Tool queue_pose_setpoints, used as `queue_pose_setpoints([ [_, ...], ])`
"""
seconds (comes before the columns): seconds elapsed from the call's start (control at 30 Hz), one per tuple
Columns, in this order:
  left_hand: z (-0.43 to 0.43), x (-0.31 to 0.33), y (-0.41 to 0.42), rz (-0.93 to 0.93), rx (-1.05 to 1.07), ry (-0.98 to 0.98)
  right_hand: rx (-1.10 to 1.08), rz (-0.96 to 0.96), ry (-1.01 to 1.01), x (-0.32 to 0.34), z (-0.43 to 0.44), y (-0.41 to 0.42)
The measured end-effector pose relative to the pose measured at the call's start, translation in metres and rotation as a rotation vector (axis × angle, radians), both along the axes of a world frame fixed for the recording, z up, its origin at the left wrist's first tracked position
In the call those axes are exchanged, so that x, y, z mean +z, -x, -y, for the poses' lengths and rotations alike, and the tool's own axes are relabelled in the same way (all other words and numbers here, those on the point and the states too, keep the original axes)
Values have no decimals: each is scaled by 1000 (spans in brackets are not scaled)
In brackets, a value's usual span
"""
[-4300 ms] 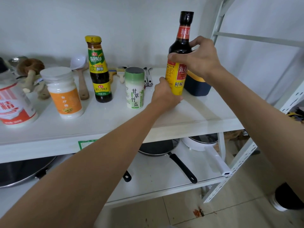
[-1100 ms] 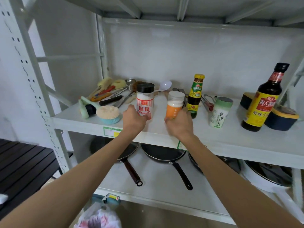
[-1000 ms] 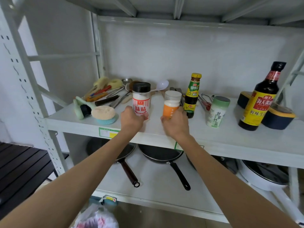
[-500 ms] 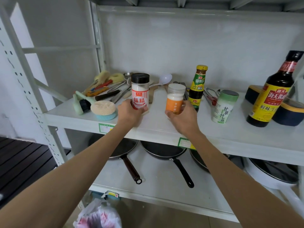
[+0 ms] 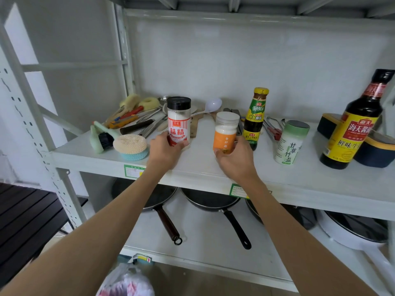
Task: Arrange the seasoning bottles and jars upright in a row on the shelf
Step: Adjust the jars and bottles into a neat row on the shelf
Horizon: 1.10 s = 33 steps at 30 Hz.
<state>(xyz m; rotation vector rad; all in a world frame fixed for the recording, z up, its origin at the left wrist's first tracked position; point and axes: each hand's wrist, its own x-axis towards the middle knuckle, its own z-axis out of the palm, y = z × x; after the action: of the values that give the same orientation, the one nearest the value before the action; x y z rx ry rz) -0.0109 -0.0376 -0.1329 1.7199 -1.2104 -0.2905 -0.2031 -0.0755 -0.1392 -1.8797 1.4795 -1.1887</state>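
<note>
Head view, jars (image 5: pixel 178 120) in both hands (image 5: pixel 165 151)

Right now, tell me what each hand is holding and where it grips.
The left hand grips the red-labelled jar at its base. The right hand grips the orange-labelled jar around its lower part. Both jars stand upright on the shelf.

Behind, I see a utensil pile (image 5: pixel 136 118), a green brush (image 5: pixel 100 136) touching a scouring pad (image 5: pixel 130 146), and tongs (image 5: pixel 271 129); below, three pans (image 5: pixel 210 201) and perhaps a cooker (image 5: pixel 352 229).
</note>
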Motion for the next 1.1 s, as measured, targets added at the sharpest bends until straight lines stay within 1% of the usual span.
queue_pose_setpoints([
  [0.13, 2, -2, -1, -39, 31, 16, 45, -5, -2, -1, 2, 1],
  [0.4, 2, -4, -1, 22, 23, 0, 32, -63, -3, 2, 5, -4],
  [0.6, 3, -5, -1, 30, 22, -6, 30, -88, -21, 7, 7, -4],
  [1.1, 10, -12, -7, 93, 12, -34, -9, -60, -13, 13, 8, -10],
])
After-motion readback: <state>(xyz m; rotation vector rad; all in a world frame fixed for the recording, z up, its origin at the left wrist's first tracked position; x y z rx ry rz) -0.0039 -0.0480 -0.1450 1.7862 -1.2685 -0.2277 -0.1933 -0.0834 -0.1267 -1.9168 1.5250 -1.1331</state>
